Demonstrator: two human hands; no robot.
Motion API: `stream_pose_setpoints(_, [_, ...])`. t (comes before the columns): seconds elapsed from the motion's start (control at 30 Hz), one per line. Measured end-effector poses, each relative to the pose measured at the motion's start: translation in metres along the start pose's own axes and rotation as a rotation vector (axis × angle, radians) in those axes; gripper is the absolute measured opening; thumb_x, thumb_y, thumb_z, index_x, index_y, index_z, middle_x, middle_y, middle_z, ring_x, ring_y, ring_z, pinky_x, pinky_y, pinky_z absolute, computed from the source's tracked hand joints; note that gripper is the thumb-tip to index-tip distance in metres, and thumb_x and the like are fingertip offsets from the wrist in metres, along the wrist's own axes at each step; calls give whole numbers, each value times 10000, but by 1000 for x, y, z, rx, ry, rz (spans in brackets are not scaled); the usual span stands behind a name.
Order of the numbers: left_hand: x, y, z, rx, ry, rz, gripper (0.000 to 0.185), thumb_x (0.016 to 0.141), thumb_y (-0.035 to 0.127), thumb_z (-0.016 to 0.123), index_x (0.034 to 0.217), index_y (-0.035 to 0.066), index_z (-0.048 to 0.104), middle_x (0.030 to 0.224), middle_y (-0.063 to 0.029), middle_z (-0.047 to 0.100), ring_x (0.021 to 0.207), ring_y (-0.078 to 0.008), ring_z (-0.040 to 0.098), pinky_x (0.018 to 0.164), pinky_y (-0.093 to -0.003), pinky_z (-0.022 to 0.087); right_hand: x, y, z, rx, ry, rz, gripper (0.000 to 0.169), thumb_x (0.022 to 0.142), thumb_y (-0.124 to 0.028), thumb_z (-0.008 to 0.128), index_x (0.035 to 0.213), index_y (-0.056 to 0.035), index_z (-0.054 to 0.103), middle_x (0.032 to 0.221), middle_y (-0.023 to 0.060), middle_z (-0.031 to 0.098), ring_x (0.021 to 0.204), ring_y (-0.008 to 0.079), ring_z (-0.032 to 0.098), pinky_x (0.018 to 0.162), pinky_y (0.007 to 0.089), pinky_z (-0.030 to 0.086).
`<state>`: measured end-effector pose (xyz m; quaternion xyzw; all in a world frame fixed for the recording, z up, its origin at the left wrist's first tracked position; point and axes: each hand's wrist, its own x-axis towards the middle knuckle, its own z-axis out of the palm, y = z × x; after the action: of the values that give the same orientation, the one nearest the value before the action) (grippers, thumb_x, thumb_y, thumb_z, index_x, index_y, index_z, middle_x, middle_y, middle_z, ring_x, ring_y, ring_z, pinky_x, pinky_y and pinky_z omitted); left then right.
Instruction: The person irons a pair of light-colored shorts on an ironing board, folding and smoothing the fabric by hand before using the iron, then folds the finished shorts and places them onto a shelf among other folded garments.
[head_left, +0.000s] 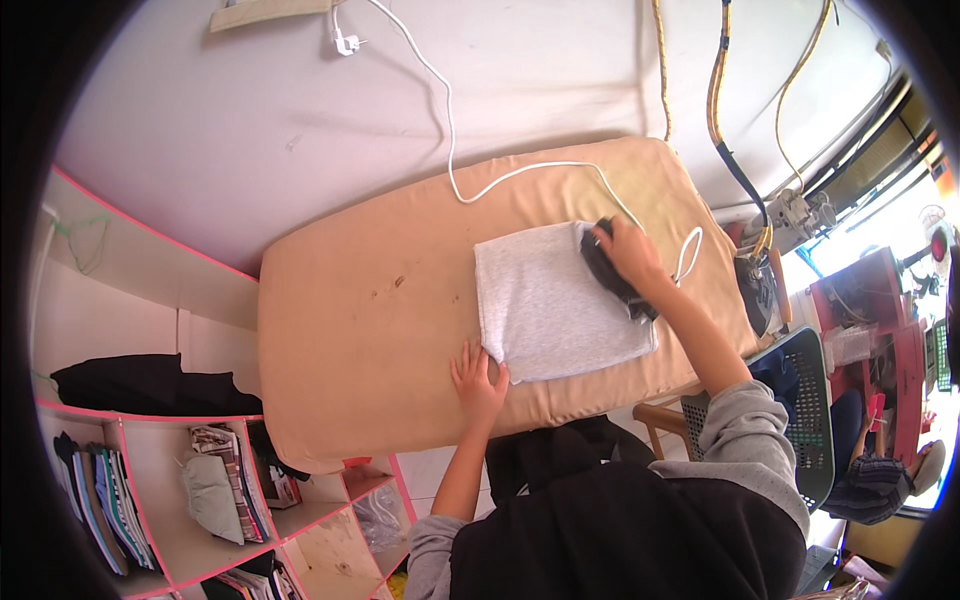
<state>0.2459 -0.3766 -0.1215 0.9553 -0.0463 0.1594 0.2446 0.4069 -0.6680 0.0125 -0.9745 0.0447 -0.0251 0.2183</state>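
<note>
A light grey piece of cloth (555, 307), folded to a rough square, lies on the tan padded ironing table (352, 337). My right hand (628, 251) grips a black clothes iron (606, 266), which rests along the cloth's right side. The iron's underside is hidden. A white cord (517, 171) crosses the table's far part towards it. At the cloth's near left corner, my left hand (480, 382) lies with fingers spread, touching or very close to the edge.
Pink-edged shelves (202, 502) with folded clothes stand at left. A second iron (756, 292) sits beyond the table's right end, near a green plastic basket (810, 427). An unplugged white plug (347, 43) hangs by the wall. Another person (870, 480) is at far right.
</note>
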Motion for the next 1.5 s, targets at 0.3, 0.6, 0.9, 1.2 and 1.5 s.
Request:
stream_pose_setpoints(0.3, [0,1,2,11,37,-30,404,823,262,602,1142,15,582,1228,-116,567,1264,-304,413,1069,-519,212,0,-47,-22,28,-181,-207,429,878,-406,507,954,7,599,862,236,640,823,395,620,730,478,487])
stream_pose_setpoints(0.6, [2,-2,2,-49,48,-22,400,810,256,637,1139,31,598,1221,-108,582,1269,-302,416,1060,-507,238,-17,-121,75,-16,-207,-504,401,843,-439,568,863,-38,576,724,184,642,696,359,652,590,449,530])
stream_pose_setpoints(0.9, [-1,-6,9,-48,95,-1,361,807,250,643,1089,27,614,1210,-101,589,1252,-293,440,1060,-499,246,-47,-115,64,32,-474,-596,447,877,-431,526,944,9,574,788,245,628,760,424,624,665,491,510])
stream_pose_setpoints(1.2, [1,1,2,-32,30,-3,365,826,253,630,1111,26,604,1209,-107,587,1266,-301,420,1067,-505,226,-45,-30,11,-97,-229,-143,436,873,-492,506,952,-66,551,793,197,649,760,380,645,624,478,512])
stream_pose_setpoints(1.5, [-3,-4,7,-10,41,25,353,827,248,631,1101,27,602,1211,-109,585,1268,-308,420,1067,-511,222,17,57,-3,46,62,38,475,887,-463,523,991,-2,567,833,242,639,823,414,615,689,472,488])
